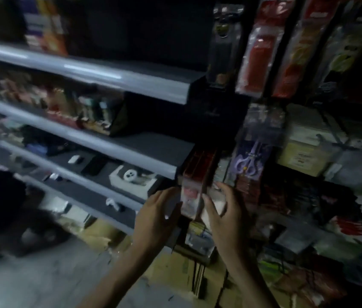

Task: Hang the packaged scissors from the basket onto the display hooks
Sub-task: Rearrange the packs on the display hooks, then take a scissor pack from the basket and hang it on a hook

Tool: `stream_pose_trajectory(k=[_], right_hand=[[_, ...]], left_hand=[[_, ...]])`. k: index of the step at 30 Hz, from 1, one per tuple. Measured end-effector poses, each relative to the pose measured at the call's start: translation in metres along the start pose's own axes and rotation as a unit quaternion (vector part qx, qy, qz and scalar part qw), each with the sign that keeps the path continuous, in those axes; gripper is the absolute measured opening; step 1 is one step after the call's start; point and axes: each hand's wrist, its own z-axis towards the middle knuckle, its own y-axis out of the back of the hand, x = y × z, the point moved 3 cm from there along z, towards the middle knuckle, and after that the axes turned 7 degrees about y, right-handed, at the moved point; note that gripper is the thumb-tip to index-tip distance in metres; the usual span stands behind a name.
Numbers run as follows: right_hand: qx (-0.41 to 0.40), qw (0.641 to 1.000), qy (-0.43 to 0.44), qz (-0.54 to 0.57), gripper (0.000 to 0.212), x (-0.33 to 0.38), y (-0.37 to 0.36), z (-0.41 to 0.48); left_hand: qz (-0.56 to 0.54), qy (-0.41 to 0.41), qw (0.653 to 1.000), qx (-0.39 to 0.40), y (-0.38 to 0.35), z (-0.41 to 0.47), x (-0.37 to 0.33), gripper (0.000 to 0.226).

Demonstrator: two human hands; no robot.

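— Looking at the hands first: what are they on?

— Both are up at a row of red-and-white packets [192, 196] that sticks out towards the camera from the dark display. The right hand [224, 210] grips the front of that row, thumb across the face of the nearest packet and fingers curled round its right side.

— And the other?

— The left hand [159, 211] lies against the left side of the same row, fingers reaching up along it. Motion blur smears the thumb, so I can't tell whether it is pinching a packet or only resting there.

— Where are the scissors?

— One packaged pair of scissors [250, 161], purple-handled in a clear pack, hangs just right of the row and a little above the right hand. It hangs upright, points up and handles down, apart from the fingers. What it hangs from is too dark to make out.

— What else is around?

— Grey shelves [131, 78] run off to the left, one carrying a white box [131, 177] near its end. Long red hanging packs [262, 47] fill the top right, cream boxes [304, 147] sit to the right of the scissors, and cardboard cartons [175, 270] stand on the floor under the forearms.
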Motion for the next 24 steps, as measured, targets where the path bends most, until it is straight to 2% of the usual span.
stream_pose_trajectory(k=[2,4,7,10,18,24], right_hand=[[0.082,0.996,0.043,0.006,0.051,0.017,-0.023,-0.014],[0.181,0.982,0.050,0.026,0.056,0.031,-0.053,-0.031],[0.329,0.941,0.056,0.061,0.060,0.062,-0.108,-0.056],[0.418,0.899,0.099,0.086,0.061,0.103,-0.161,-0.076],[0.552,0.799,0.235,0.044,0.071,0.172,-0.307,-0.112],[0.612,0.718,0.325,0.064,0.074,0.240,-0.408,-0.121]], left_hand=[[0.036,0.038,0.998,-0.030,0.027,-0.035,0.029,0.042],[0.054,0.094,0.993,-0.038,0.052,-0.070,0.059,0.041],[0.096,0.166,0.980,-0.054,0.088,-0.120,0.099,0.040],[0.136,0.215,0.965,-0.070,0.129,-0.155,0.131,0.040],[0.268,0.384,0.876,-0.117,0.236,-0.213,0.240,0.052],[0.278,0.503,0.804,-0.154,0.294,-0.242,0.289,0.064]])
